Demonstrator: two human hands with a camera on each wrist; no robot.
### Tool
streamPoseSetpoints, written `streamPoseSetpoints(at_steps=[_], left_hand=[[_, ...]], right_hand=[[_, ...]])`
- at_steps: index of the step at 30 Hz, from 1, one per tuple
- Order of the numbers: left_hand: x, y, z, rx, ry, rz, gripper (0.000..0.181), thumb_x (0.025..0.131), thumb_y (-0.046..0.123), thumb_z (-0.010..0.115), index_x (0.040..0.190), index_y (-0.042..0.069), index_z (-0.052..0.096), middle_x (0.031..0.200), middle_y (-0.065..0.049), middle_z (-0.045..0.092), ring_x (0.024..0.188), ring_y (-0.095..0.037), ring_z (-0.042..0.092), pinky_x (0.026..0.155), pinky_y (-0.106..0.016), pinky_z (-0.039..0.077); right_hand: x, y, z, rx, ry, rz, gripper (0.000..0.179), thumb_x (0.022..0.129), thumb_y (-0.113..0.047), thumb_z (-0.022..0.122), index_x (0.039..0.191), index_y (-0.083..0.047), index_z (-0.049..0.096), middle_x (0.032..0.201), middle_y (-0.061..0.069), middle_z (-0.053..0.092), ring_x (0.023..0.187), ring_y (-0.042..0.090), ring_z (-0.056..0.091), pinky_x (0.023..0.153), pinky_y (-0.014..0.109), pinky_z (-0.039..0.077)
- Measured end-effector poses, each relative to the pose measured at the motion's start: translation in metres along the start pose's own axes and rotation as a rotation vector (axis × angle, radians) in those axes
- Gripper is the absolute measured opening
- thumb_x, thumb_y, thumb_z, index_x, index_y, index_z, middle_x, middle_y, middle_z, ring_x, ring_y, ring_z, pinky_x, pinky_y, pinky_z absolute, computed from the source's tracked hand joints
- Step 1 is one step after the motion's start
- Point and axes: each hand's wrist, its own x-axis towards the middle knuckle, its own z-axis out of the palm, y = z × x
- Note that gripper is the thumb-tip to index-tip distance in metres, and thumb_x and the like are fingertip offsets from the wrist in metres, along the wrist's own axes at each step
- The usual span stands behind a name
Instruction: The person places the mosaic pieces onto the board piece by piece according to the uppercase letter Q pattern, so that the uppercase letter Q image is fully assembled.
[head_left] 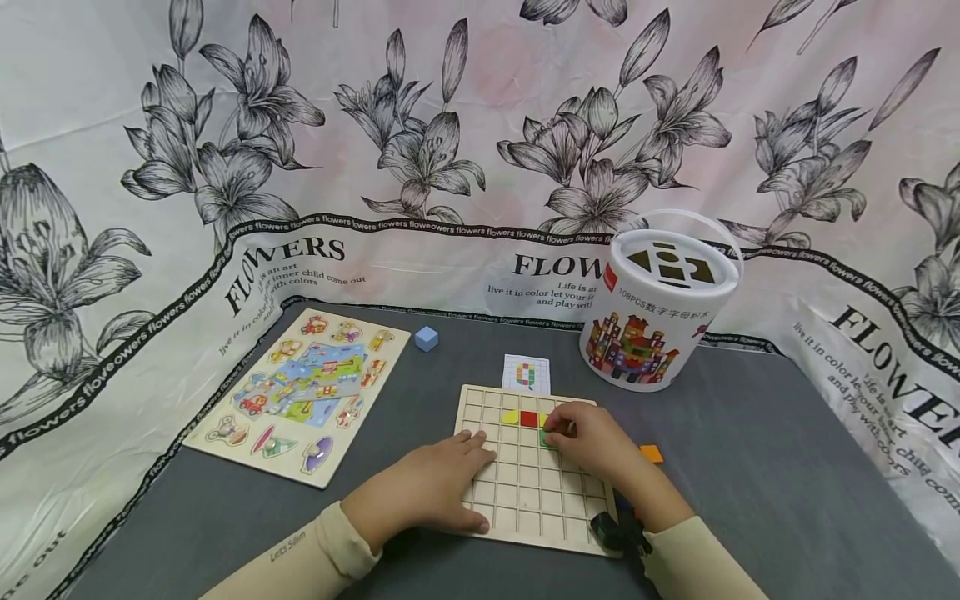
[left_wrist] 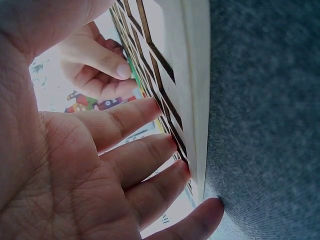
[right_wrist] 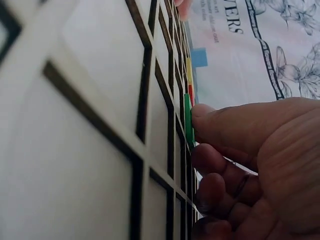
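A wooden grid board (head_left: 517,498) lies on the dark table, with a red tile (head_left: 528,419) between two yellow tiles (head_left: 511,417) in an upper row. Just below that row, on the right, is a green tile (head_left: 547,438). My right hand (head_left: 600,440) pinches this tile at the board's surface; in the right wrist view the thumb touches the green edge (right_wrist: 188,117). At the board's left edge rests my left hand (head_left: 431,483), its fingers spread over the grid and holding nothing. A card (head_left: 527,373) with a coloured pattern lies behind the board.
A white lidded bucket (head_left: 663,317) stands at back right. To the left lies a picture puzzle board (head_left: 300,468), with a blue cube (head_left: 426,338) beyond its corner. An orange piece (head_left: 650,453) is partly behind the right forearm. Patterned cloth hangs around the table.
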Motion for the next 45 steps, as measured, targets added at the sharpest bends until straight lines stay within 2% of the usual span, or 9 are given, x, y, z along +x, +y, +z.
streamPoseSetpoints(at_steps=[6,11,19,24,28,33,36,43,45], left_hand=[[-0.001,-0.001,0.001,0.008,0.001,0.004,0.093,0.086,0.061,0.086,0.163,0.022,0.052,0.177,-0.004,0.039,0.164,-0.028,0.037,0.125,-0.053,0.044],[-0.002,-0.001,0.000,0.007,0.007,0.005,0.092,0.086,0.060,0.086,0.163,0.022,0.052,0.176,-0.004,0.040,0.164,-0.028,0.038,0.125,-0.053,0.044],[-0.005,-0.002,-0.004,0.006,0.014,-0.001,0.091,0.087,0.058,0.087,0.163,0.020,0.053,0.176,-0.005,0.040,0.164,-0.029,0.038,0.125,-0.053,0.044],[-0.006,-0.002,-0.006,0.013,0.013,-0.005,0.091,0.087,0.058,0.086,0.163,0.020,0.052,0.176,-0.005,0.040,0.164,-0.029,0.038,0.125,-0.054,0.044],[-0.006,-0.001,-0.005,0.008,0.011,-0.006,0.091,0.087,0.057,0.087,0.163,0.021,0.053,0.176,-0.005,0.040,0.164,-0.029,0.038,0.125,-0.053,0.044],[-0.005,0.002,-0.004,0.007,0.010,0.008,0.091,0.087,0.058,0.087,0.163,0.021,0.052,0.176,-0.005,0.040,0.164,-0.029,0.038,0.125,-0.052,0.044],[-0.005,0.002,-0.004,0.013,0.013,0.005,0.091,0.087,0.058,0.086,0.163,0.021,0.052,0.176,-0.005,0.040,0.164,-0.029,0.038,0.125,-0.052,0.044],[-0.005,0.001,-0.003,0.015,0.013,0.002,0.090,0.088,0.058,0.086,0.163,0.021,0.052,0.176,-0.004,0.040,0.164,-0.028,0.038,0.125,-0.052,0.044],[-0.004,0.002,-0.003,0.017,0.010,0.000,0.091,0.087,0.059,0.086,0.163,0.021,0.052,0.176,-0.004,0.040,0.164,-0.028,0.038,0.125,-0.052,0.044]], right_hand=[[-0.009,0.002,-0.020,0.012,0.064,0.012,0.006,0.105,-0.019,0.074,0.105,-0.013,0.077,0.094,0.000,0.068,0.076,0.017,0.054,0.068,0.034,0.047],[-0.024,0.019,-0.047,-0.010,0.110,0.039,0.011,0.107,-0.017,0.071,0.112,-0.008,0.076,0.092,0.003,0.067,0.074,0.019,0.054,0.061,0.033,0.047],[-0.058,0.062,-0.063,-0.066,0.034,0.080,0.010,0.103,-0.014,0.075,0.111,-0.008,0.077,0.098,0.002,0.071,0.079,0.016,0.056,0.065,0.030,0.050],[-0.074,0.076,-0.062,-0.080,-0.007,0.094,0.023,0.098,-0.017,0.081,0.119,-0.007,0.078,0.100,0.000,0.069,0.080,0.010,0.056,0.066,0.027,0.049],[-0.078,0.078,-0.060,-0.088,-0.005,0.088,0.028,0.097,-0.017,0.082,0.122,-0.005,0.077,0.102,0.001,0.068,0.082,0.011,0.056,0.066,0.027,0.048],[-0.080,0.077,-0.059,-0.103,-0.001,0.127,0.025,0.097,-0.014,0.083,0.118,-0.004,0.076,0.104,0.003,0.067,0.082,0.015,0.054,0.065,0.028,0.045],[-0.080,0.076,-0.058,-0.106,0.026,0.121,0.021,0.096,-0.014,0.084,0.113,-0.007,0.074,0.104,0.003,0.067,0.079,0.016,0.052,0.064,0.029,0.044],[-0.081,0.062,-0.052,-0.068,0.110,0.104,0.013,0.098,-0.014,0.082,0.105,-0.015,0.072,0.083,-0.002,0.059,0.069,0.012,0.050,0.058,0.028,0.041],[-0.079,0.056,-0.050,-0.050,0.157,0.055,0.012,0.098,-0.013,0.082,0.105,-0.015,0.072,0.080,-0.002,0.058,0.068,0.011,0.049,0.057,0.029,0.040]])
